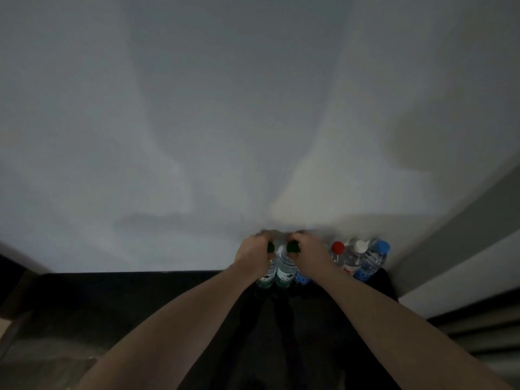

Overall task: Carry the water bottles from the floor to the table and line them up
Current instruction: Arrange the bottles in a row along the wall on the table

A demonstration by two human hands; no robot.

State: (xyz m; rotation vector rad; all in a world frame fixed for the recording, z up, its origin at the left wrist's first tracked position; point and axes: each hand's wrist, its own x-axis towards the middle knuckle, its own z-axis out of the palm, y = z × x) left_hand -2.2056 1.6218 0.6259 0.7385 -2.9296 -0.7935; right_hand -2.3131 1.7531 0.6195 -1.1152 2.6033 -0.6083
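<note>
The left hand (253, 253) covers most of one green cap (270, 247), and the right hand (308, 253) covers part of the other green cap (293, 247). A blue-labelled bottle (302, 278) shows only as a sliver behind the right wrist. Label print is too blurred to read. Both forearms run off the bottom edge.

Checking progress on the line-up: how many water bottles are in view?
6, perhaps more hidden. Left hand grips one green-capped bottle, right hand another; a blue-labelled one sits under the right wrist; red-capped, white-capped, blue-capped stand right.
</note>
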